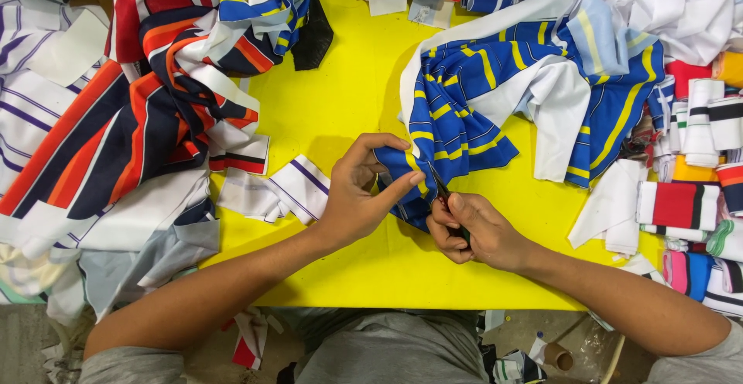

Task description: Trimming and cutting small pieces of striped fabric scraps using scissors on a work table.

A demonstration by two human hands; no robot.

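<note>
Yellow table [348, 113] w/ fabric piles [139, 121]

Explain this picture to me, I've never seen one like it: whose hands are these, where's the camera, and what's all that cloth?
There is no machine here. A person wears a camera on the head, looking down at their own two bare hands over a yellow table. The left hand pinches an edge of a blue cloth with yellow stripes. The right hand holds a small dark tool against that same edge; it looks like a thread snipper, though it is too small to be sure. On the left lies a heap of navy, orange and white striped cloth. Along the right edge sit folded striped collar pieces, with white cloth above.
</note>
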